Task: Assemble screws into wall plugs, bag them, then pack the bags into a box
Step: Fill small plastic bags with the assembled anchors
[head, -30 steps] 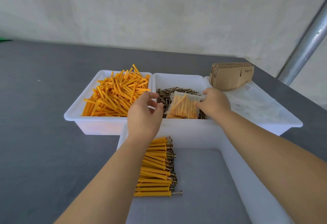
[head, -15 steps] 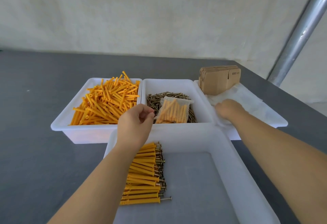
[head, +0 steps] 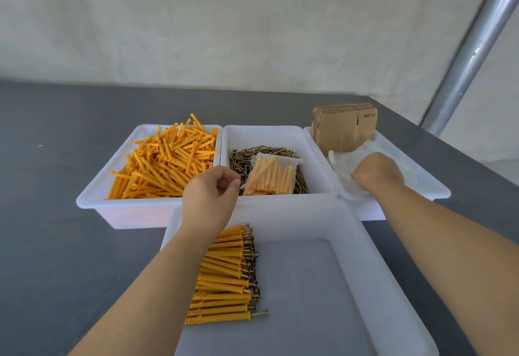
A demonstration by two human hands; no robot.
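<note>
While the left hand [head: 209,197] is held with loosely curled, empty fingers beside the filled bag [head: 271,175] lying on the screws [head: 238,159], empty plastic bags [head: 346,168] are gripped by the right hand [head: 377,170] in the right tray [head: 438,191]; assembled plugs [head: 224,279] are lying in the near tray [head: 393,285].

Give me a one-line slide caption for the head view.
Right hand grips empty bags; filled bag lies on screws.
</note>
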